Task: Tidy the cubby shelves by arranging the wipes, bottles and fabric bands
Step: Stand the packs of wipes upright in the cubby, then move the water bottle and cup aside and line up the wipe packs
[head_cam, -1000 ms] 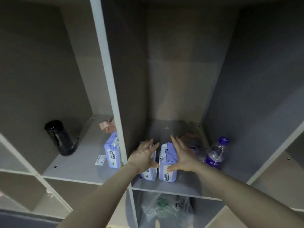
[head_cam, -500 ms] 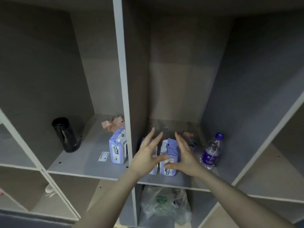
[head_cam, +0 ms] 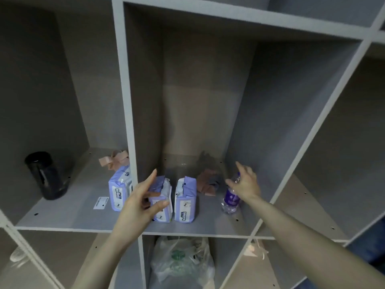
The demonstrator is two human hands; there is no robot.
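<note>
Two purple-and-white wipes packs stand upright side by side in the middle cubby, the left pack [head_cam: 163, 202] and the right pack [head_cam: 185, 199]. My left hand [head_cam: 141, 202] hovers open just in front of the left pack, fingers apart. My right hand [head_cam: 244, 184] reaches over the top of a clear water bottle with a purple label [head_cam: 230, 200] at the cubby's right wall, fingers spread and holding nothing. Crumpled fabric bands [head_cam: 208, 182] lie behind, between the packs and the bottle. A third wipes pack [head_cam: 119, 189] and a pink fabric band [head_cam: 114, 160] sit in the left cubby.
A black cylindrical bottle [head_cam: 46, 176] stands at the left cubby's far left, with a white sticker [head_cam: 101, 202] on the shelf board. Below, a crumpled plastic bag [head_cam: 183, 261] fills the lower middle cubby and a pink band [head_cam: 255, 249] lies lower right. The grey divider [head_cam: 130, 122] separates the cubbies.
Both hands have left the two wipes packs. My right hand swung right toward the water bottle, my left hand drew back slightly. The camera view rose and shifted.
</note>
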